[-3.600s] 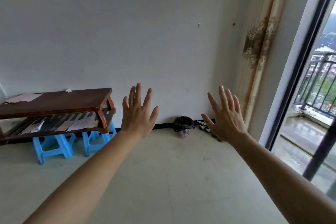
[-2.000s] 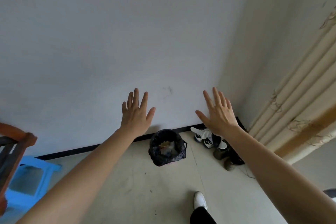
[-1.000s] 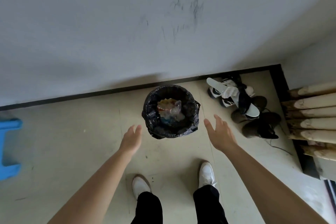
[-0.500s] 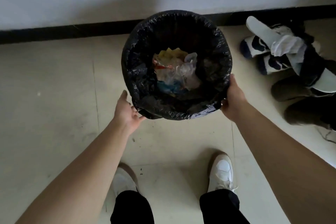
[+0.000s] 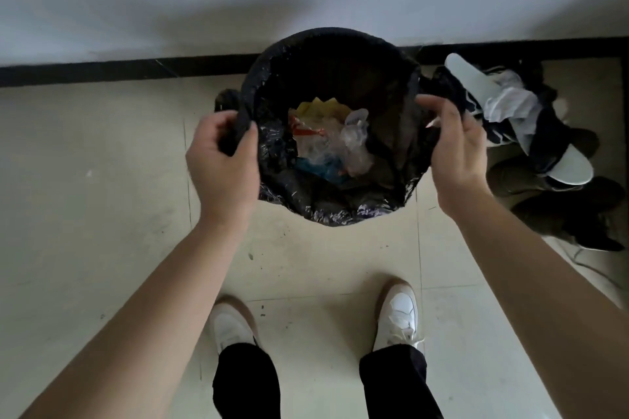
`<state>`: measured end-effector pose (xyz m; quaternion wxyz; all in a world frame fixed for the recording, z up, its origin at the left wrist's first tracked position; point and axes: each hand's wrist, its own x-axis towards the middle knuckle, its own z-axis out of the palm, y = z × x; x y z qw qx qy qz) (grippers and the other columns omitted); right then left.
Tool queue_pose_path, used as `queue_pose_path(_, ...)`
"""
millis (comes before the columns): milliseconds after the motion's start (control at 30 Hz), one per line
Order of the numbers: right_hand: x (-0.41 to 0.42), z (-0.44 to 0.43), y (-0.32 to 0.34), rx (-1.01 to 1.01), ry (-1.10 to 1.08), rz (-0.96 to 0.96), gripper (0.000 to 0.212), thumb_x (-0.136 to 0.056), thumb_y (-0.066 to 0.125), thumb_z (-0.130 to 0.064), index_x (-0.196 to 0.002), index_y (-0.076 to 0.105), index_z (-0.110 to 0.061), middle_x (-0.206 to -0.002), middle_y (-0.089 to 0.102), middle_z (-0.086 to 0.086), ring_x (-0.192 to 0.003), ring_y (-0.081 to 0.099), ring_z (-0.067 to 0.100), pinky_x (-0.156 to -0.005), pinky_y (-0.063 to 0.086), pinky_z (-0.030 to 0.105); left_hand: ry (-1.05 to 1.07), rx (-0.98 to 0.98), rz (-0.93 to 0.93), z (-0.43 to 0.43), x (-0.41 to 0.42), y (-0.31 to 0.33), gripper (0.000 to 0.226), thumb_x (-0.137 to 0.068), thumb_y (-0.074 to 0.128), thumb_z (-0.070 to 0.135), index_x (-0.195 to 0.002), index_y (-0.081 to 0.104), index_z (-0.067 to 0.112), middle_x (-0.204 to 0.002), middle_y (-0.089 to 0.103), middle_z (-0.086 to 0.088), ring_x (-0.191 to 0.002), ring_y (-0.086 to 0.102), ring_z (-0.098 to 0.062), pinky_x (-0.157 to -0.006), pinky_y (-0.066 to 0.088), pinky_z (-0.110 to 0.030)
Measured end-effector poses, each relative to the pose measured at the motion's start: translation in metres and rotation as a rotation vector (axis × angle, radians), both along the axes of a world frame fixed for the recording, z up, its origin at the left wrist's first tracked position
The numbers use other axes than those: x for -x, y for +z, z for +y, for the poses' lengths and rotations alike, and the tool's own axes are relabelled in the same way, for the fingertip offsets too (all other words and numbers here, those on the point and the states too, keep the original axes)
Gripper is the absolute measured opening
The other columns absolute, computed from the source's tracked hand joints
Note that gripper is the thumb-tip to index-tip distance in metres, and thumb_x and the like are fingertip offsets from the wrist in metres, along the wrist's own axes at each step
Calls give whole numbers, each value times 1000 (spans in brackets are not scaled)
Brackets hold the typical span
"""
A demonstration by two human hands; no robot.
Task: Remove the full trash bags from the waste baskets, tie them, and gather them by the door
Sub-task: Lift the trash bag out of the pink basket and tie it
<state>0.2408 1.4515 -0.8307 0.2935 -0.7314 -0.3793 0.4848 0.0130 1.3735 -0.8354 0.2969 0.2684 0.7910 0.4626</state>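
A black trash bag (image 5: 306,194) lines a round waste basket that stands on the floor against the wall; the basket itself is hidden under the bag. Inside lies crumpled trash (image 5: 332,141): clear plastic, yellow and red wrappers, something blue. My left hand (image 5: 223,160) pinches the bag's rim on the left side. My right hand (image 5: 454,146) grips the bag's rim on the right side. Both hands pull the rim outward, above the basket's edge.
A pile of shoes and slippers (image 5: 541,146) lies right of the basket, in the corner. The white wall with a black baseboard (image 5: 119,70) runs just behind. My two feet in white shoes (image 5: 398,320) stand on the tiled floor in front.
I walked up to the basket and bent over it. Both hands went from open beside the basket to closed on the bag's rim, lifting it off the edge.
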Motion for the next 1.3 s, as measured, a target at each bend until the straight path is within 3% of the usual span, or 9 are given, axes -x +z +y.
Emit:
queue_pose_path(200,14,-5,4,0,140,-163,39,-103,39,-41,-130,57,-20,-117,66,2,-104,58,9,-90,41,25,154,201,-359,23,-3,6,8,-103,52,18,-95,51,18,-84,59,3,-57,67,-8,-71,58,-29)
queue_pose_path(300,5,-14,-18,299,49,-313,78,-87,50,-71,-147,36,-23,-139,50,12,-125,50,30,-101,42,41,344,379,-552,11,4,-12,17,-104,49,22,-91,56,13,-72,51,1,-48,57,-9,-73,50,-34)
queue_pose_path(400,-14,-30,-42,530,127,-496,105,-72,65,-77,-147,34,-10,-140,42,20,-127,47,41,-103,45,48,212,437,-429,-13,-3,-21,22,-104,49,29,-94,60,13,-64,44,4,-49,43,-12,-55,41,-24)
queue_pose_path(500,-31,-41,-56,498,184,-477,73,-77,72,-58,-129,52,-10,-123,60,16,-110,58,36,-93,53,45,-110,255,-195,-28,-19,-22,25,-105,48,28,-97,61,8,-65,48,0,-50,46,-9,-43,42,-23)
queue_pose_path(633,-20,-60,-65,432,364,-546,40,-92,56,-44,-112,59,-9,-108,66,20,-97,61,38,-74,47,38,-650,123,263,-30,-40,-31,32,-101,51,32,-122,69,15,-117,55,-12,-110,51,-14,-97,39,-15)
queue_pose_path(733,-5,-74,-69,440,390,-578,38,-97,49,-40,-112,55,-6,-110,63,24,-95,57,38,-72,38,35,-844,-13,217,-20,-63,-20,32,-99,55,23,-127,69,14,-123,61,-9,-118,57,-24,-101,47,-36)
queue_pose_path(933,-19,-68,-47,439,332,-557,53,-103,36,-49,-131,40,-3,-123,59,27,-114,56,43,-82,39,40,-234,-238,532,-6,-44,6,25,-102,55,15,-114,69,-2,-112,58,-17,-109,53,-24,-96,45,-39)
queue_pose_path(1133,-27,-41,22,-245,-107,-136,33,-88,40,-21,-106,63,-37,-88,61,-6,-79,54,12,-76,45,28,45,-155,535,-8,5,22,44,-107,40,29,-96,61,-9,-92,45,-11,-90,54,-40,-85,38,-28)
queue_pose_path(1300,-30,-46,16,67,47,-25,29,-93,58,-44,-121,57,-34,-102,64,-6,-93,62,8,-88,53,32,-20,113,403,-35,15,13,69,-93,48,60,-105,49,-8,-105,49,-16,-106,47,-38,-95,38,-36)
